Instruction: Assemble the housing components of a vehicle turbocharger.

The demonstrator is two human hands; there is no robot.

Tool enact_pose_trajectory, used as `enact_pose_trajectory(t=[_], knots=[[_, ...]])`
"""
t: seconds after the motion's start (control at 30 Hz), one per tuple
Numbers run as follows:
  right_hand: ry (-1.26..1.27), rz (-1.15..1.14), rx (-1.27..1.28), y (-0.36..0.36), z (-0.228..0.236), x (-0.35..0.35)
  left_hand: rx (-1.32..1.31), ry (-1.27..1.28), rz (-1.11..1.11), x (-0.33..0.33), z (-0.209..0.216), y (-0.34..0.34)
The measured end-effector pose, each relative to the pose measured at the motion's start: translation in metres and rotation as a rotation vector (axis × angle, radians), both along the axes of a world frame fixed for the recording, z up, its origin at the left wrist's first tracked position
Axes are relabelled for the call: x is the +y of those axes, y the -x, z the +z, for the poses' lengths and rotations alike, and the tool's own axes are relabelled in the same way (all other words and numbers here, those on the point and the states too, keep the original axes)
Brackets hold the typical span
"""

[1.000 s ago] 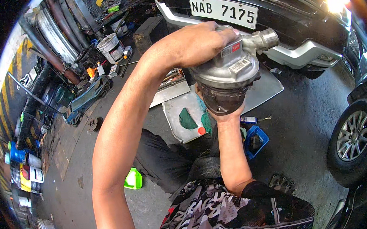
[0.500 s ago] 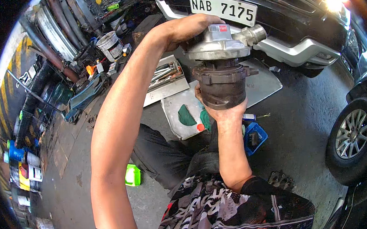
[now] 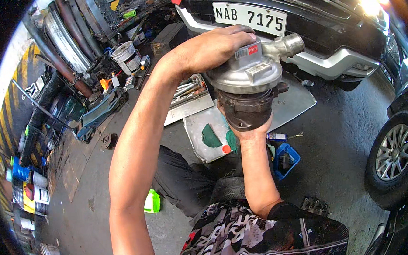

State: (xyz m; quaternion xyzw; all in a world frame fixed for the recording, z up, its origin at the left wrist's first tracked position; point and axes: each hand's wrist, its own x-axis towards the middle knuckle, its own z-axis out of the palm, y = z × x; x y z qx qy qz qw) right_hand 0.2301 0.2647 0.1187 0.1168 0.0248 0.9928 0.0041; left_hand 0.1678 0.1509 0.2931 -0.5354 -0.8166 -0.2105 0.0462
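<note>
A turbocharger (image 3: 245, 80) is held up in front of me, its silver compressor housing on top and its dark cast-iron housing below. The silver pipe outlet (image 3: 292, 45) points to the right, close to the car's bumper. My left hand (image 3: 211, 51) is closed over the upper left of the silver housing, the fingertips reaching across its top. From underneath, my right hand (image 3: 255, 132) cups the dark housing; most of its fingers are hidden behind the part.
Ahead stands a dark car (image 3: 319, 31), with a wheel (image 3: 392, 151) at right. Below the turbocharger lie a metal sheet (image 3: 296, 103) with green cloth pieces, a metal tool tray (image 3: 191, 107) and a blue plastic container (image 3: 287, 159). Pipes and buckets crowd the left wall.
The turbocharger has tipped so that more of the silver housing's top shows and less of the dark lower part. My left hand has turned with it; both hands keep their hold.
</note>
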Motion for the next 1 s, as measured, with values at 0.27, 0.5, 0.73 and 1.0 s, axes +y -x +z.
enact_pose_trajectory(t=[0.27, 0.5, 0.73, 1.0], knots=[[-0.04, 0.008, 0.066, 0.003, -0.004, 0.005, -0.332, -0.153, 0.095, 0.004, -0.002, -0.015], [0.009, 0.025, 0.085, 0.007, -0.009, 0.006, -0.302, -0.158, 0.151, 0.003, -0.003, -0.021], [-0.102, -0.016, 0.06, 0.011, -0.016, 0.009, -0.345, -0.141, 0.148, 0.001, 0.007, -0.029], [-0.006, 0.017, 0.068, 0.01, -0.018, 0.01, -0.335, -0.121, 0.147, 0.001, 0.01, -0.03]])
